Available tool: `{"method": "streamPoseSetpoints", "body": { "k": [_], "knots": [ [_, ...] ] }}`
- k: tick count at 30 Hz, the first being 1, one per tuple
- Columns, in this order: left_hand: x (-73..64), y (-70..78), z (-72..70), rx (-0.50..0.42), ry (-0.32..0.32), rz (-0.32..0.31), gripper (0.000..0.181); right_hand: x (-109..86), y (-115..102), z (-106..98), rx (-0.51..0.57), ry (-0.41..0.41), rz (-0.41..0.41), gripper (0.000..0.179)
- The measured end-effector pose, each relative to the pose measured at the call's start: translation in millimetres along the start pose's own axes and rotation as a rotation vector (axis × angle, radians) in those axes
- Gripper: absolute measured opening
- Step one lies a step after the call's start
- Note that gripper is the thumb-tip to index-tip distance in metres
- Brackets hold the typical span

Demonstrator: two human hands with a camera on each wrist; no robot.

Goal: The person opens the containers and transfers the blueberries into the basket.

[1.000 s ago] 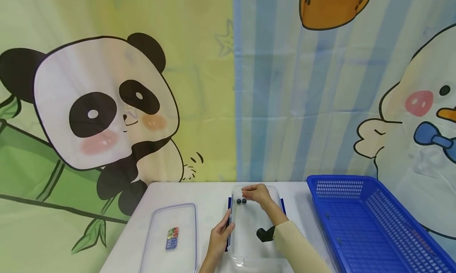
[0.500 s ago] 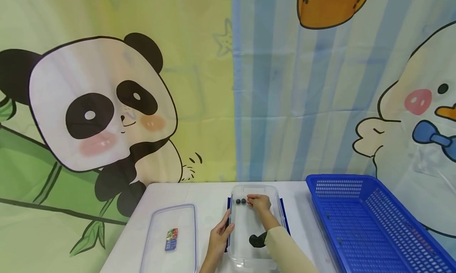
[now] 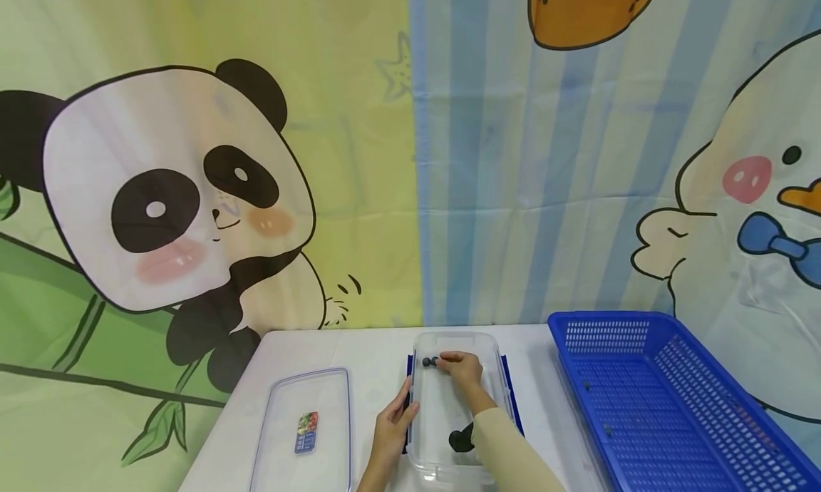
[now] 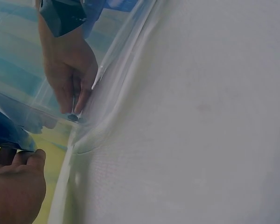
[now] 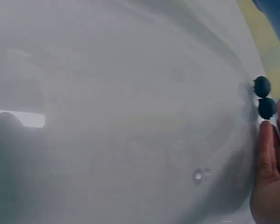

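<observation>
A clear plastic box (image 3: pixel 442 413) with blue side latches stands on the white table. My left hand (image 3: pixel 393 421) grips its left side, thumb by the rim; in the left wrist view that hand's fingers curl at a blue latch (image 4: pixel 9 130). Inside the box, near its far left corner, two dark blueberries lie side by side, the left blueberry (image 3: pixel 426 362) and the right blueberry (image 5: pixel 267 108). My right hand (image 3: pixel 467 371) reaches in from the right, its fingertips pinching at the right blueberry, which they partly cover in the head view.
A clear lid (image 3: pixel 327 406) with a bluish rim and a colourful label lies left of the box. On the right stands a blue perforated basket (image 3: pixel 631 392) holding a few small specks. Behind the table hangs a cartoon-printed curtain (image 3: pixel 359 192). A black device (image 3: pixel 460 441) sits by the right sleeve.
My right hand has come down from above the blueberries to their right side, then slid left until its fingertips meet the right one. The left hand keeps its place on the box.
</observation>
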State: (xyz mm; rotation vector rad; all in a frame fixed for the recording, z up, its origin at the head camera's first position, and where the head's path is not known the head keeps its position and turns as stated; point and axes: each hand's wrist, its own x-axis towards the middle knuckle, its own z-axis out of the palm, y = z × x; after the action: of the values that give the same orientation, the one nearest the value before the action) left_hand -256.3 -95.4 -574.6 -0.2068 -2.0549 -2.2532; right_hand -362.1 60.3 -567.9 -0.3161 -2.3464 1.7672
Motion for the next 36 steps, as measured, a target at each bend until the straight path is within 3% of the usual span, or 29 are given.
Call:
{"method": "streamPoseSetpoints", "body": {
  "k": [5,10,14,19,36],
  "knots": [
    [0.5,-1.4,-2.0,-0.028,0.014,0.024,0.048,0.0,3.7,6.9,-0.022,0.023,-0.063,0.022],
    [-0.8,0.7,-3.1,-0.042,0.029,0.005,0.048,-0.7,5.8,12.1,-0.032,0.019,-0.107,0.021],
    [-0.6,-0.1,-2.8,-0.058,0.017,0.031,0.048,-1.4,7.1,12.4,-0.071,0.013,-0.160,0.020],
    [-1.6,0.1,-1.1,-0.072,0.003,0.016,0.051,-0.1,9.8,11.1,-0.126,0.018,-0.219,0.019],
    [-0.5,-2.8,0.9,-0.066,0.005,0.017,0.049,-1.0,13.7,8.7,-0.095,0.023,-0.255,0.012]
  ]
}}
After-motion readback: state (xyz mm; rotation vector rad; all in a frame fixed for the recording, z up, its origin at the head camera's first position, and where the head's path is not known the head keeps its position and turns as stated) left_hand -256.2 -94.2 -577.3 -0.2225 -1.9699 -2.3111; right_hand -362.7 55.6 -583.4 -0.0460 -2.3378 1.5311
